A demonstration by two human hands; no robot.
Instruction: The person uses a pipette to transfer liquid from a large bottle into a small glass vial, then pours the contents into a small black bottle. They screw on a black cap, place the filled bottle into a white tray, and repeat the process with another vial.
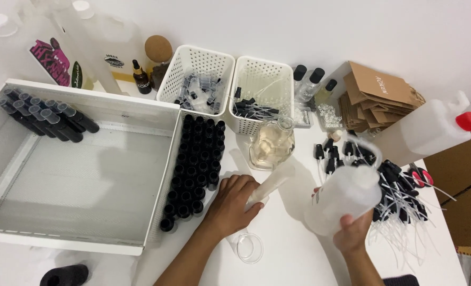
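My left hand [234, 204] grips a clear measuring cylinder [267, 186] that leans across the white table, its round base [250, 247] near the front edge. My right hand [352, 233] holds a white translucent wash bottle [345, 191] with a bent spout, tilted toward the cylinder's top. Behind the cylinder stands a glass flask [271, 144] with pale liquid. A block of several small black bottles [193, 164] stands just left of my left hand.
A large white tray [82, 222] at left holds several capped black bottles [45, 117]. Two white baskets [196, 58] [264, 71] stand at the back. Black spray pumps with tubes [400, 196] lie right. Brown paper bags [376, 98] and a white jug with red cap [431, 130] stand far right.
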